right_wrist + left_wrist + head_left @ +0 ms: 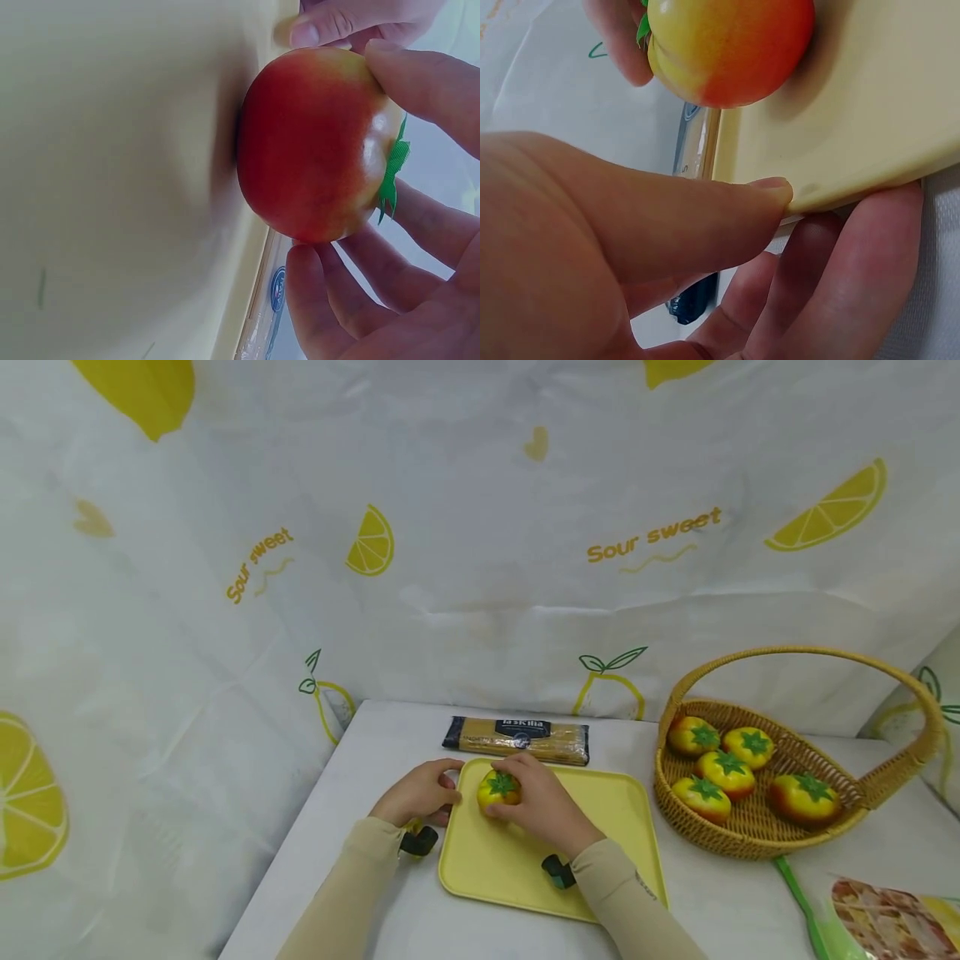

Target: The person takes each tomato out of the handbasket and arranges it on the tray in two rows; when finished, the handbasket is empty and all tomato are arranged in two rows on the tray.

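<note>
My right hand (pixel 542 802) grips a yellow-and-red tomato (pixel 498 788) by its sides, thumb opposite the fingers. The tomato's green leafy top faces up, and its red underside is close over the yellow tray (pixel 555 877), near the far left corner. At that tray's left edge, my left hand (pixel 422 791) pinches the rim. In the left wrist view, the thumb (pixel 727 214) lies on top of the rim and the fingers (pixel 877 255) reach beneath it. The right wrist view shows the tomato (pixel 315 146) between thumb and fingertips.
Behind the tray lies a pack of spaghetti (pixel 517 739). A wicker basket (pixel 735 843) with a tall handle stands to the right, holding several similar tomatoes (pixel 804 799). A green-handled utensil (pixel 798 893) and a printed food package (pixel 892 918) lie at the front right.
</note>
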{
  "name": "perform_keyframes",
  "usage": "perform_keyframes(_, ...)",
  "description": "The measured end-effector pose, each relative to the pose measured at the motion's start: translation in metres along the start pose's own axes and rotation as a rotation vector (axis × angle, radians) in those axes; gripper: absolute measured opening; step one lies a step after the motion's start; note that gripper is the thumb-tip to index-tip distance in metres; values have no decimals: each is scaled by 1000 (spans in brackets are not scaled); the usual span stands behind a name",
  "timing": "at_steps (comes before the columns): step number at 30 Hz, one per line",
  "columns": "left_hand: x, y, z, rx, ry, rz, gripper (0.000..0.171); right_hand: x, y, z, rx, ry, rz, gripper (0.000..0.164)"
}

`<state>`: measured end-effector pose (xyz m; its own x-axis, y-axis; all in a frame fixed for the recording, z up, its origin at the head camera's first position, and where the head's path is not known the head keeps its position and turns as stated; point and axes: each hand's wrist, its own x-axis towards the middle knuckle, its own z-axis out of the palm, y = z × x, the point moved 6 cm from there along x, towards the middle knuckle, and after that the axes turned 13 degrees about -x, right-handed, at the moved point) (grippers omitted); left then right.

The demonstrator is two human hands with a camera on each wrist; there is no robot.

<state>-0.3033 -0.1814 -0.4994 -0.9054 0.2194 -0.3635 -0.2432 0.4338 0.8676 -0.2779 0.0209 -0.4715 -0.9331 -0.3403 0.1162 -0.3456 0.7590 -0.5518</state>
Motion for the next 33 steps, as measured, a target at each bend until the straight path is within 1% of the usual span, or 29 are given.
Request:
perform_keyframes(10,2,-2,1,-24,-5,-8,58,-1,3,-2,2,-2,26,66)
perform_keyframes(15,3,-2,1,-18,-10,5,59,-3,5,-7,-3,8,31,68)
perform_keyframes(19,3,-3,1,-13,-4,-6,58,-3,8,-9,4,8,28,67)
perform_keyframes(23,3,-1,2,-9,-6,-10,58,-4,9,-12,-5,10,27,66)
perform_keyframes(28,3,2,4,-15,-14,3,59,-5,11,-16,-4,18,27,66)
perform_keyframes(33,0,-1,0,-12,-6,7,60,-6,9,-22,-1,18,22,66)
